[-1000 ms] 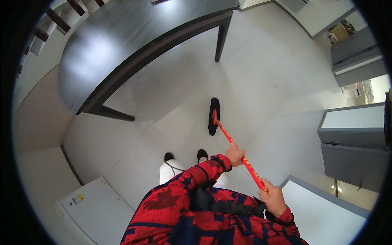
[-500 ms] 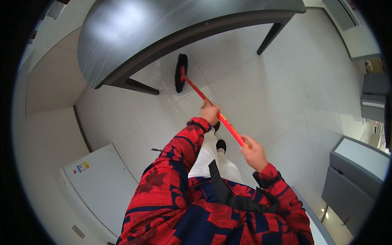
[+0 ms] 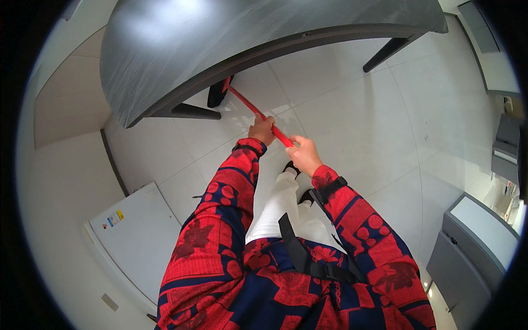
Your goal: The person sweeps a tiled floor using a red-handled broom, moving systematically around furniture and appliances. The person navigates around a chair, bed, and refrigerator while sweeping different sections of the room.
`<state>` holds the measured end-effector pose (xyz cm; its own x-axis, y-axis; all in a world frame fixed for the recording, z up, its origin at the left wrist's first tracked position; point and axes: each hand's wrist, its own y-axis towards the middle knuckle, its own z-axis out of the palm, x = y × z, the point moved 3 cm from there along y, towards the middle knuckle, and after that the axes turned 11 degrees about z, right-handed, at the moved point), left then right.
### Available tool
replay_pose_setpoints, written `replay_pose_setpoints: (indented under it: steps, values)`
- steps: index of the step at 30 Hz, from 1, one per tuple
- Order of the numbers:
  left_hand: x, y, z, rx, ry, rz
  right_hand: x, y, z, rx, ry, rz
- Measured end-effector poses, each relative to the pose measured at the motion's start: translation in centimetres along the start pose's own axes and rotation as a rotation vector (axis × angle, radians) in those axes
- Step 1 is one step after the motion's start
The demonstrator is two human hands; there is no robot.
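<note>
The dark worktop [image 3: 220, 38] overhangs the mop head [image 3: 216, 93]; its leg [image 3: 190, 111] blocks the left, open tiled floor [image 3: 357, 126] lies right.

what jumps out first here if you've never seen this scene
Both hands grip a red mop handle: left hand ahead, right hand behind it. Its dark head is pushed under the edge of the big dark table at the top, on pale floor tiles.

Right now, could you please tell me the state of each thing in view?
Red-handled broom: tilted, its dark head under the table.
Left hand: closed on the handle.
Right hand: closed on the handle's end.
Dark grey table: standing on the tiled floor.
</note>
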<state>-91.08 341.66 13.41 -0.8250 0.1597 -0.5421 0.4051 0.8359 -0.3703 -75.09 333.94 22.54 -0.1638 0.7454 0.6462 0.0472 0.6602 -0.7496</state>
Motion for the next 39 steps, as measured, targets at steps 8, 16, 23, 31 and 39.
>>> replay_pose_setpoints:
  steps: [8, 16, 23, 31, 39]
  values:
    - [-6.8, -1.5, 8.2, 0.126, 0.244, 0.151, -7.1, -7.9, -8.0, -0.06, -0.036, 0.073]
    - [-19.2, -7.2, 20.3, 0.444, 0.396, 0.243, -18.3, -21.4, -17.5, -0.219, 0.094, 0.085]
    - [-35.6, -11.4, 30.6, 0.606, 0.354, 0.408, -25.8, -32.7, -29.0, -0.396, 0.14, 0.22]
    - [-49.7, -13.4, 39.2, 0.664, 0.289, 0.71, -31.4, -41.6, -37.4, -0.57, 0.269, 0.259]
    - [-58.0, -15.3, 37.9, 0.533, 0.381, 0.877, -33.1, -47.1, -41.4, -0.64, 0.23, 0.156]
